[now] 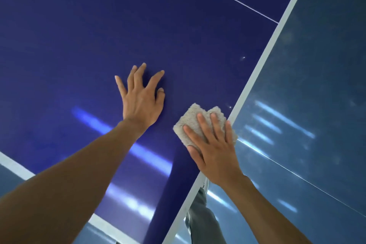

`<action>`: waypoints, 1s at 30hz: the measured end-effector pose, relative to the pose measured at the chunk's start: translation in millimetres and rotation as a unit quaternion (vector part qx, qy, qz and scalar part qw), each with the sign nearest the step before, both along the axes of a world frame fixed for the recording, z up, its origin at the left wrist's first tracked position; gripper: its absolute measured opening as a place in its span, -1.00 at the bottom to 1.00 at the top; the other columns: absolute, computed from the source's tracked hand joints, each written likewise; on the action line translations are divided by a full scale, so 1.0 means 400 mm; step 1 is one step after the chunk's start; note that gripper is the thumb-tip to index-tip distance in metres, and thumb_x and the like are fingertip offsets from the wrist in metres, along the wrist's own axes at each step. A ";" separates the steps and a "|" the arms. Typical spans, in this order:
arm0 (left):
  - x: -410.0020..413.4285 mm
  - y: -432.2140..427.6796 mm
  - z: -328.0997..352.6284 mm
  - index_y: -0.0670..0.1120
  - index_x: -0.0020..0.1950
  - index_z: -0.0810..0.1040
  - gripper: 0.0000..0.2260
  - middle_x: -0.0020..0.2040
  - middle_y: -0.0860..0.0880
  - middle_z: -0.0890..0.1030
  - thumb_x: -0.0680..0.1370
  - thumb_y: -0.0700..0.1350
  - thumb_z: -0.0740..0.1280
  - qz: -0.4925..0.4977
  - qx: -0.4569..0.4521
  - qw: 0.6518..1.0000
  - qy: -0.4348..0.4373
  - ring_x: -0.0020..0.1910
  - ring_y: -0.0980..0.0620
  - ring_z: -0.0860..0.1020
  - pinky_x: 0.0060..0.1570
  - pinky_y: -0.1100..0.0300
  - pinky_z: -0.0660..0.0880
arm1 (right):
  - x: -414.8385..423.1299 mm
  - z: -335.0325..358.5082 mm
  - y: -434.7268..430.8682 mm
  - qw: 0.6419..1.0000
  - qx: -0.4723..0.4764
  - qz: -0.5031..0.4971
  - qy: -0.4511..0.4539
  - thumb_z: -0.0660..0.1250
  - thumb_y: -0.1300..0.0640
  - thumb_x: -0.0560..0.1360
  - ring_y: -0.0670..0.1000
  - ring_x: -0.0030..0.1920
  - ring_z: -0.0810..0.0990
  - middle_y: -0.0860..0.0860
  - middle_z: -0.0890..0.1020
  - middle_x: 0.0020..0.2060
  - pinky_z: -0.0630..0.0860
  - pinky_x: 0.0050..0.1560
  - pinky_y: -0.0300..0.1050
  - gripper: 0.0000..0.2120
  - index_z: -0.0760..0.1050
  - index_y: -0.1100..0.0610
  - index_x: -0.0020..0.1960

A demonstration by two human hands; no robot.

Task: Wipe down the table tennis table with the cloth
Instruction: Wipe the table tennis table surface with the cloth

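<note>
Fingers of the right hand (215,156) press straight on the cloth (190,121) atop the bench (79,35); left hand (141,101) rests spread.

Dim, blue-tinted indoor shot, soft & slightly blurred overall. Lamps reflect as streaky white-blue glare bands (118,136) on the glossy desk (79,25) and the shiny floor (326,65). A dark shadow stripe runs from under the right hand (213,150) to the bottom edge; small soft shadow beneath the left hand (142,101).
</note>
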State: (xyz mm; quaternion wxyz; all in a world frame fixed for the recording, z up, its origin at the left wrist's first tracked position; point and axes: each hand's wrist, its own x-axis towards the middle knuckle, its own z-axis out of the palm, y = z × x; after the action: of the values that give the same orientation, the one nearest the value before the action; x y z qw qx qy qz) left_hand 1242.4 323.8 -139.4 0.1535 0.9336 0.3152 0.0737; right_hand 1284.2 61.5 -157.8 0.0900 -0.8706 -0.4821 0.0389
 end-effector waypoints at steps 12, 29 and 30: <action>0.064 -0.021 -0.029 0.23 0.54 0.31 -0.53 0.62 -0.10 0.23 0.62 0.20 0.02 0.052 0.001 0.996 0.072 0.64 -0.14 0.07 0.58 -0.32 -0.14 | 0.233 0.001 0.164 0.994 0.010 -0.107 -0.002 0.07 -0.15 0.71 0.30 0.66 0.07 0.07 0.18 0.67 0.04 0.57 0.45 -0.50 0.24 -0.17 0.64; 0.076 -0.021 -0.014 0.16 0.52 0.43 -0.51 0.59 -0.13 0.29 0.61 0.16 0.05 0.054 0.020 0.995 0.084 0.62 -0.18 0.17 0.57 -0.36 -0.06 | 0.478 0.028 0.321 0.997 -0.026 -0.066 0.038 0.00 -0.17 0.73 0.25 0.68 -0.10 0.04 0.04 0.70 -0.11 0.61 0.37 -0.49 0.11 -0.19 0.68; 0.075 -0.021 -0.014 0.16 0.52 0.43 -0.51 0.59 -0.13 0.29 0.61 0.17 0.05 0.055 0.020 0.995 0.086 0.62 -0.18 0.17 0.57 -0.36 -0.06 | 0.432 0.023 0.316 0.999 -0.013 -0.014 0.028 0.01 -0.17 0.74 0.25 0.68 -0.07 0.03 0.07 0.69 -0.07 0.61 0.37 -0.50 0.14 -0.19 0.67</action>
State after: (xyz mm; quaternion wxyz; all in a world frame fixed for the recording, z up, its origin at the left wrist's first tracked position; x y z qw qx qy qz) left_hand 1272.4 315.3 -144.9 0.1029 0.9205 0.3769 0.0079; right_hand 1456.8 187.9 -148.5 0.0929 -0.8770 -0.4665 0.0683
